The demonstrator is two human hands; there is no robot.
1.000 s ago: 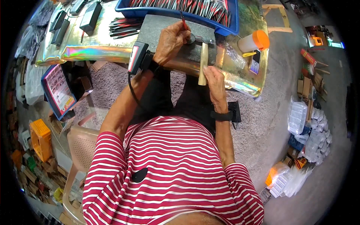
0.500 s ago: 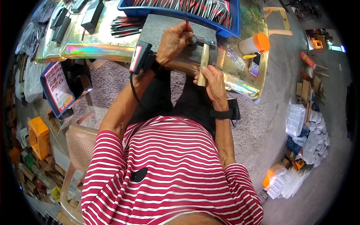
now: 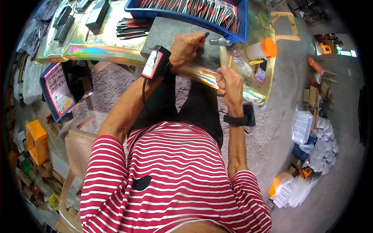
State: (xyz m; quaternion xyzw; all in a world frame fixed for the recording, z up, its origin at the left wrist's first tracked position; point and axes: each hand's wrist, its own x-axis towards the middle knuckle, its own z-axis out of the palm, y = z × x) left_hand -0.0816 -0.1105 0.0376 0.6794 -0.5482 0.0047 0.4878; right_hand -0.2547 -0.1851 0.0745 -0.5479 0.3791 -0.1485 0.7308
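Observation:
In my right hand (image 3: 231, 83) is a hammer (image 3: 223, 56), the fingers closed round the lower part of its light wooden handle. Its metal head is up over the right side of a grey slab (image 3: 165, 33) on the table. My left hand (image 3: 185, 48), closed at the slab's right part, pinches a slim pen-like stick (image 3: 206, 35). Only the stick's dark end shows past the fingers, pointing to the upper right, just left of the hammer head. A pile of similar black and red sticks (image 3: 134, 28) lies left of the slab.
A blue bin (image 3: 244, 33) full of red, black and silver sticks stands behind the slab. To the right are an orange-lidded jar (image 3: 268, 48), a clear plastic bag (image 3: 243, 64) and a phone (image 3: 261, 70). Black boxes (image 3: 98, 16) stand at the far left. A plastic chair (image 3: 79, 151) is beside me.
The hammer has swung so its head sits farther right, and my right hand has moved right. My left hand has shifted slightly down and right, turning the stick from upright toward the right.

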